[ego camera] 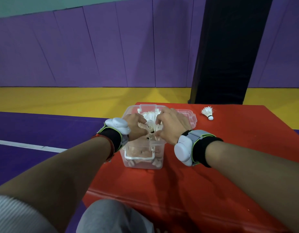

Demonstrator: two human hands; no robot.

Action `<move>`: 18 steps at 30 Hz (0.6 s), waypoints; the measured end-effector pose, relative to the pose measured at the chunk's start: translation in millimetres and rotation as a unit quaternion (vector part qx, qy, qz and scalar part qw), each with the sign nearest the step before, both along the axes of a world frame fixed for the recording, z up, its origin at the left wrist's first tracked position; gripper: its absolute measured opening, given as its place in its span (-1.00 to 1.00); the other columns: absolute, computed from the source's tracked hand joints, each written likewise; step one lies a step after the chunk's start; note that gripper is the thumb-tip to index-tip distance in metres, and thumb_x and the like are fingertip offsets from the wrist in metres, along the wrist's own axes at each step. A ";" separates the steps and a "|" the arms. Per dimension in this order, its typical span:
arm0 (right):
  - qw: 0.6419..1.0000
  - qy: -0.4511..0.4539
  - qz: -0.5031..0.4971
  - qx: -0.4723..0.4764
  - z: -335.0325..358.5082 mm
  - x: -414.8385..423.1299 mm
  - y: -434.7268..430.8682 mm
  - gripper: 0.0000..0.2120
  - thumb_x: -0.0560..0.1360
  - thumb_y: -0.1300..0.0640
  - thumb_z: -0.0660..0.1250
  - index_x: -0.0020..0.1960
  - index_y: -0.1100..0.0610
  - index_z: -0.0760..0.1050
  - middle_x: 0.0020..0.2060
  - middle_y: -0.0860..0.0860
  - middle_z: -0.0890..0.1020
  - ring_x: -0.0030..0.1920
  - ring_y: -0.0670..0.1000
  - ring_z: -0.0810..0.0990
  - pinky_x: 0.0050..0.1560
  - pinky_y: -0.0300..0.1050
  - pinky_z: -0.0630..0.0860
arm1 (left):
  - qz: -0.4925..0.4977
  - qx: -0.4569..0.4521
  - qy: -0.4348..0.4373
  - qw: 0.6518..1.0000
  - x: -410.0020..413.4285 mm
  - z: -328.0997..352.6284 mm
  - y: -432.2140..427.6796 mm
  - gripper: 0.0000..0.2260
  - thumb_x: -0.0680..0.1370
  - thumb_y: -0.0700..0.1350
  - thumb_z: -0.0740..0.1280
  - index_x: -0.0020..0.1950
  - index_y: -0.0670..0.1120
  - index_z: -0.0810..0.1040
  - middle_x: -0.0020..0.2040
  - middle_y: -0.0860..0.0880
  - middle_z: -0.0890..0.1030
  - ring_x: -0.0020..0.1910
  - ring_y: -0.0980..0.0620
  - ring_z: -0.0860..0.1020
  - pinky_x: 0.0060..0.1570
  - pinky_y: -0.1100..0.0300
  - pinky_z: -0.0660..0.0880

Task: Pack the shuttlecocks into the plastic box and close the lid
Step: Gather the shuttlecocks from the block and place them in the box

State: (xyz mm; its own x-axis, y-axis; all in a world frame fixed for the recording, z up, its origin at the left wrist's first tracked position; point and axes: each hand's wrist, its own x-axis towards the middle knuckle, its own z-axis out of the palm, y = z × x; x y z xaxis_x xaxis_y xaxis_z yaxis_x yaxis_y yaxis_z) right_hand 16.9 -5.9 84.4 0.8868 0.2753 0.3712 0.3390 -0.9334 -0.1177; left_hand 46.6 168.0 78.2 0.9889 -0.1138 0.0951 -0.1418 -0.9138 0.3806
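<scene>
A clear plastic box [142,163] stands open on a red mat [212,165], with a white handle on its near wall. White feather shuttlecocks [151,116] fill its top. My left hand [135,125] and my right hand [170,125] are both over the box mouth, fingers curled round shuttlecocks between them. The box's clear lid [189,115] lies behind my right hand, on the far right side of the box. One more shuttlecock [207,112] lies alone on the mat, to the right of the box, cork end toward me.
A black padded post [226,56] rises behind the mat at the right. Purple wall padding runs along the back above a yellow floor strip. Purple court floor with a white line [27,145] lies left of the mat. My knee [111,217] is at the bottom.
</scene>
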 end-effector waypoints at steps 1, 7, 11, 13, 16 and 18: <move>1.000 0.000 0.001 -0.004 2.2 -0.2 -1.9 -0.68 0.37 -0.14 0.51 0.03 -0.02 0.59 0.06 -0.06 0.55 0.16 0.03 0.47 0.00 -0.04 0.41 | 0.000 0.002 0.009 1.000 0.2 1.5 0.6 -0.59 0.36 0.09 0.49 0.17 0.04 0.58 0.30 0.11 0.50 0.24 0.02 0.49 0.22 0.09 0.45; 1.000 0.012 0.003 0.009 4.0 -4.5 -7.5 -0.77 0.38 -0.10 0.51 -0.02 -0.03 0.63 -0.08 -0.01 0.63 -0.02 0.11 0.59 -0.16 -0.11 0.36 | -0.003 0.067 0.009 0.998 3.5 4.0 -4.6 -0.61 0.47 0.20 0.36 0.23 0.06 0.55 0.29 0.06 0.50 0.26 -0.03 0.47 0.27 0.05 0.40; 0.996 0.076 -0.010 0.033 -2.3 -1.9 -4.0 -0.91 0.38 0.02 0.50 -0.12 -0.06 0.66 -0.08 0.00 0.63 -0.01 0.11 0.60 -0.16 -0.13 0.37 | -0.021 0.123 0.016 0.992 6.7 1.0 -6.7 -0.80 0.48 0.24 0.28 -0.08 0.17 0.59 0.03 0.09 0.63 0.03 -0.01 0.57 0.11 0.00 0.50; 0.994 0.108 -0.005 0.022 -0.4 1.6 -1.6 -0.88 0.39 0.00 0.50 -0.08 -0.06 0.67 -0.05 0.02 0.64 0.00 0.11 0.60 -0.14 -0.13 0.41 | -0.020 0.134 0.015 0.991 7.9 1.9 -7.3 -0.79 0.54 0.18 0.28 0.00 0.11 0.63 0.02 0.04 0.64 0.04 -0.05 0.57 0.09 0.04 0.50; 0.988 0.154 0.009 -0.022 6.7 6.3 2.0 -0.84 0.41 -0.03 0.47 -0.02 -0.08 0.65 -0.01 0.03 0.63 0.01 0.13 0.60 -0.11 -0.12 0.43 | -0.011 0.145 0.020 0.989 13.8 0.7 -6.0 -0.69 0.55 0.16 0.30 0.21 0.06 0.58 0.18 0.00 0.59 0.15 -0.07 0.55 0.07 0.15 0.43; 0.984 0.175 0.002 -0.042 9.7 9.8 3.2 -0.80 0.41 -0.03 0.45 0.03 -0.08 0.64 0.02 0.03 0.61 0.02 0.14 0.59 -0.07 -0.11 0.39 | -0.014 0.130 0.029 0.991 15.4 -3.3 -7.0 -0.66 0.55 0.11 0.32 0.27 0.02 0.56 0.25 -0.02 0.55 0.19 -0.08 0.53 0.04 0.19 0.35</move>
State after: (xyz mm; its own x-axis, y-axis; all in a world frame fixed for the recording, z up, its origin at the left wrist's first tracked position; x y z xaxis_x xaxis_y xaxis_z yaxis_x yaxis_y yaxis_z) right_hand 26.7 -2.7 94.1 0.9549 0.2963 0.0185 0.2956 -0.9435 -0.1496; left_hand 62.0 161.0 74.9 0.9880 -0.1546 0.0014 -0.1532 -0.9780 0.1413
